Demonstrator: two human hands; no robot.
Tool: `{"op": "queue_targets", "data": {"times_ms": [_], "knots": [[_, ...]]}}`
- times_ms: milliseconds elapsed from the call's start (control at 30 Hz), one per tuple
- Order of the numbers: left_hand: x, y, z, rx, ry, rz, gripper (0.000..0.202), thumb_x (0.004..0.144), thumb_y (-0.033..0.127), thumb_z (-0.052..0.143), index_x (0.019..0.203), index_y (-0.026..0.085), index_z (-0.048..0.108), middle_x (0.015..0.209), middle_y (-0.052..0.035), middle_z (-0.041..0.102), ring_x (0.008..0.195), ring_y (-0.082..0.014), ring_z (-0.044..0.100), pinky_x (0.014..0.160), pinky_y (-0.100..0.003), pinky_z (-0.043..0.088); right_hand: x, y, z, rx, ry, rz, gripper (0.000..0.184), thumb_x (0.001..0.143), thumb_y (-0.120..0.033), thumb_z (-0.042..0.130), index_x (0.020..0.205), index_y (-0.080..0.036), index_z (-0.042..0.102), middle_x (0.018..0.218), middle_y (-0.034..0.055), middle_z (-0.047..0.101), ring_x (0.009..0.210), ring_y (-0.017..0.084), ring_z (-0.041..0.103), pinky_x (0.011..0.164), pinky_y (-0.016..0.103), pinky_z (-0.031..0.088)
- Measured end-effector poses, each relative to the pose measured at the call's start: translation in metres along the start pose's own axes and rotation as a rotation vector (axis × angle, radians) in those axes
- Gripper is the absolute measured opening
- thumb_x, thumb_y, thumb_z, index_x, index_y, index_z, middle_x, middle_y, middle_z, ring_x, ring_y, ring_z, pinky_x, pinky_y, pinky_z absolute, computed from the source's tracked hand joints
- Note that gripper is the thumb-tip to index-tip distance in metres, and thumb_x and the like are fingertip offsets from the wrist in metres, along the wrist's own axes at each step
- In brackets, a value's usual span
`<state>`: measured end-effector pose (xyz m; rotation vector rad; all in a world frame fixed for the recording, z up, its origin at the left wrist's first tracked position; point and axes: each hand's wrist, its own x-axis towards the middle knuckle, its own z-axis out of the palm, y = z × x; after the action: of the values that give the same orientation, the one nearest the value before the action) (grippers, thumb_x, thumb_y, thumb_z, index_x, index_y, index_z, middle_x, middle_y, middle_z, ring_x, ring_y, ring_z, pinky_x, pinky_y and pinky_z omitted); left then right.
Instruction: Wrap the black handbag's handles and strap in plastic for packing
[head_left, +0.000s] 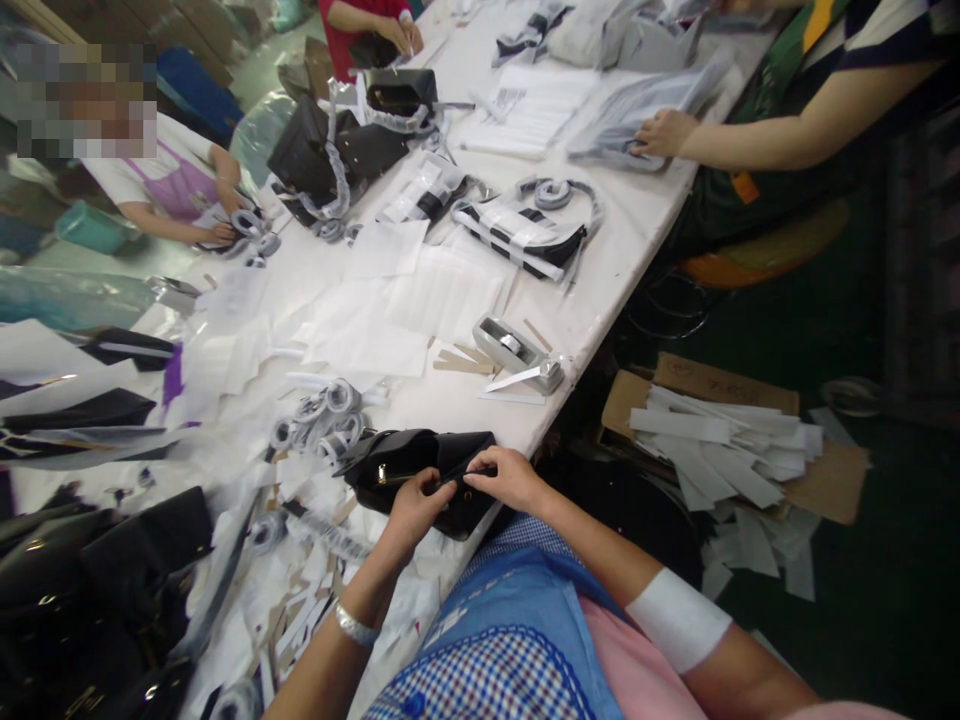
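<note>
A black handbag [390, 455] with gold-coloured fittings lies at the near edge of the white table, right in front of me. My left hand [420, 505] pinches a dark edge or strap of the bag between thumb and fingers. Close beside it, my right hand [506, 478] pinches the same dark strip from the other side. The fingertips cover part of what they grip. Rolls of wrapped grey strap [330, 410] lie just beyond the bag on the left.
A tape dispenser [517, 350] stands near the table edge. Black bags [97, 590] are heaped at lower left, among paper scraps [300, 600]. A carton of white strips [712, 430] sits on the floor at right. Co-workers handle bags across the table.
</note>
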<state>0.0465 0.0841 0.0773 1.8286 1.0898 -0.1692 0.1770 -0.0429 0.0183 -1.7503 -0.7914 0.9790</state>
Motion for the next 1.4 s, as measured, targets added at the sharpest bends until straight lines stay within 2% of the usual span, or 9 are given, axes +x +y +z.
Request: {"op": "queue_targets", "data": {"times_ms": [233, 367, 533, 633, 767, 900, 1400], "knots": [[0.002, 0.003, 0.000, 0.013, -0.048, 0.063, 0.030, 0.069, 0.044, 0.071, 0.074, 0.016, 0.060, 0.063, 0.0037, 0.053, 0.060, -0.0135, 0.049, 0.054, -0.022, 0.033, 0.003, 0.002, -0.009, 0.088, -0.040, 0.018, 0.013, 0.078, -0.030, 0.070, 0.078, -0.019, 0.076, 0.074, 0.0013, 0.073, 0.070, 0.016, 0.066, 0.064, 0.024, 0.046], [0.001, 0.002, -0.001, -0.004, -0.075, 0.048, 0.031, 0.071, 0.045, 0.069, 0.078, 0.016, 0.061, 0.064, 0.0025, 0.055, 0.060, -0.0141, 0.052, 0.054, -0.023, 0.035, 0.003, -0.002, -0.007, 0.098, -0.023, 0.030, 0.012, 0.077, -0.029, 0.070, 0.078, -0.019, 0.076, 0.076, 0.0018, 0.074, 0.073, 0.017, 0.066, 0.067, 0.025, 0.046], [0.000, 0.000, 0.002, -0.006, -0.025, 0.006, 0.032, 0.073, 0.047, 0.066, 0.071, 0.017, 0.057, 0.060, 0.0028, 0.053, 0.057, -0.0139, 0.052, 0.053, -0.022, 0.036, 0.002, -0.004, 0.001, 0.101, 0.022, 0.041, 0.009, 0.077, -0.028, 0.070, 0.076, -0.019, 0.072, 0.079, 0.0018, 0.073, 0.076, 0.018, 0.065, 0.070, 0.027, 0.046], [0.000, 0.004, 0.006, 0.023, 0.022, -0.007, 0.030, 0.072, 0.045, 0.065, 0.069, 0.018, 0.054, 0.057, 0.0039, 0.050, 0.054, -0.0139, 0.052, 0.050, -0.022, 0.036, 0.000, -0.002, 0.003, 0.121, 0.043, 0.051, 0.010, 0.077, -0.028, 0.070, 0.082, -0.019, 0.069, 0.076, 0.0002, 0.070, 0.073, 0.016, 0.063, 0.067, 0.026, 0.046], [0.001, 0.007, 0.007, 0.081, 0.052, 0.007, 0.026, 0.069, 0.041, 0.065, 0.064, 0.018, 0.053, 0.055, 0.0037, 0.050, 0.053, -0.0144, 0.051, 0.050, -0.023, 0.034, -0.002, 0.002, 0.003, 0.159, 0.010, 0.023, 0.009, 0.078, -0.025, 0.068, 0.084, -0.019, 0.066, 0.075, -0.0019, 0.067, 0.071, 0.014, 0.062, 0.066, 0.024, 0.046], [0.003, 0.003, 0.006, 0.129, 0.054, 0.017, 0.024, 0.069, 0.039, 0.063, 0.062, 0.018, 0.054, 0.054, 0.0034, 0.050, 0.055, -0.0150, 0.050, 0.051, -0.023, 0.033, -0.002, 0.003, 0.003, 0.171, -0.019, 0.003, 0.006, 0.075, -0.020, 0.068, 0.081, -0.018, 0.066, 0.073, -0.0019, 0.067, 0.070, 0.014, 0.062, 0.066, 0.023, 0.046], [0.007, -0.007, 0.007, 0.157, 0.046, 0.053, 0.022, 0.069, 0.036, 0.060, 0.060, 0.020, 0.048, 0.053, 0.0049, 0.046, 0.055, -0.0144, 0.046, 0.052, -0.024, 0.030, -0.002, 0.000, 0.011, 0.114, 0.042, 0.084, 0.005, 0.072, -0.021, 0.069, 0.074, -0.018, 0.065, 0.070, -0.0012, 0.068, 0.067, 0.014, 0.062, 0.059, 0.022, 0.044]]}}
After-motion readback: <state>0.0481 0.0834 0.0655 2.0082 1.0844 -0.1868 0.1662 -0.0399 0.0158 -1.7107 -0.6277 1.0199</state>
